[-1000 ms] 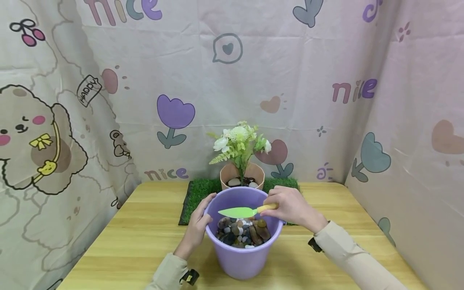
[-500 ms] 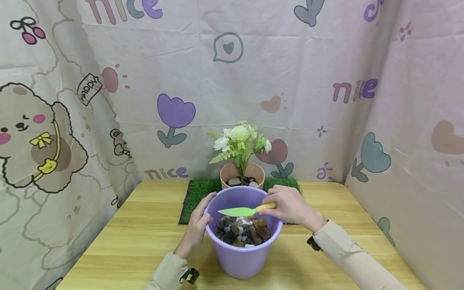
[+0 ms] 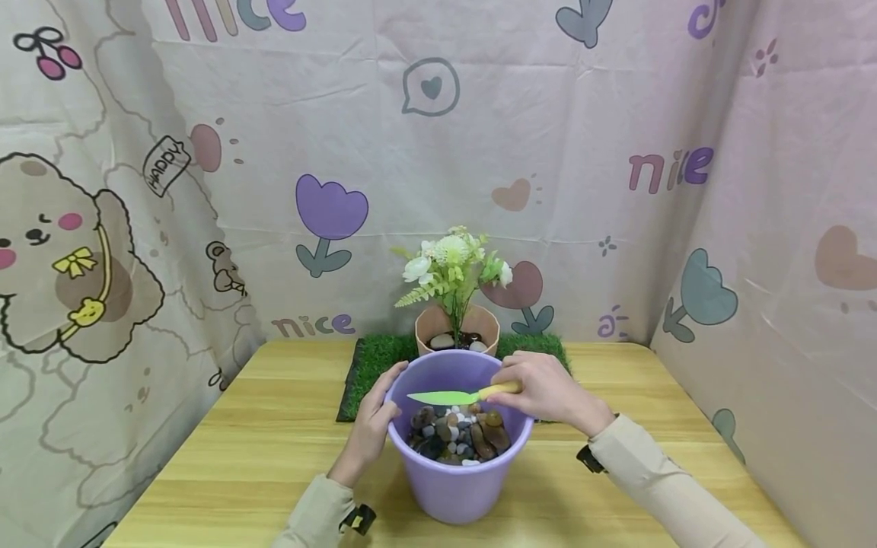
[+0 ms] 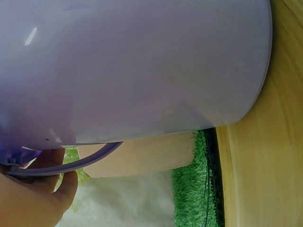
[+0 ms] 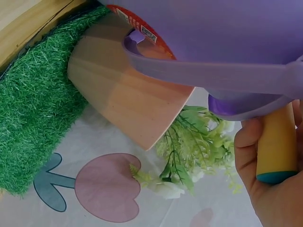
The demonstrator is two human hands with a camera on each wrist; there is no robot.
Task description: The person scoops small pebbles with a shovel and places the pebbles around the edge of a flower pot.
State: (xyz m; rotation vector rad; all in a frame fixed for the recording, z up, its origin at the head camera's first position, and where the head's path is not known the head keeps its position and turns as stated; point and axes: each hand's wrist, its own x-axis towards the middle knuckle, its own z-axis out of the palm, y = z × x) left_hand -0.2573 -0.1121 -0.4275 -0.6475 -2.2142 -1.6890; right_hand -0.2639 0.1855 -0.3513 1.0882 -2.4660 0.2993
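I see the left hand grip one bucket at nine o'clock. At two, the right hand pinches one trowel over many stones. One flowerpot's at twelve. The trowel looked fatter before.

Right hand, cut off by the lower right edge: fingers curled round a yellow handle with teal end; its other end is lost from sight at the rim of the purple bucket. Bucket fills upper right; a lavender carrying band loops out from it. Red label with square printed code beside the band. Scene appears rotated: peach flowerpot slants across centre, base by the green grass mat, white flowers and leafy stems at its mouth. Pink tulip print on pale cloth behind. Wooden tabletop, upper left. Finger contact with rim: cannot tell, crowded there.
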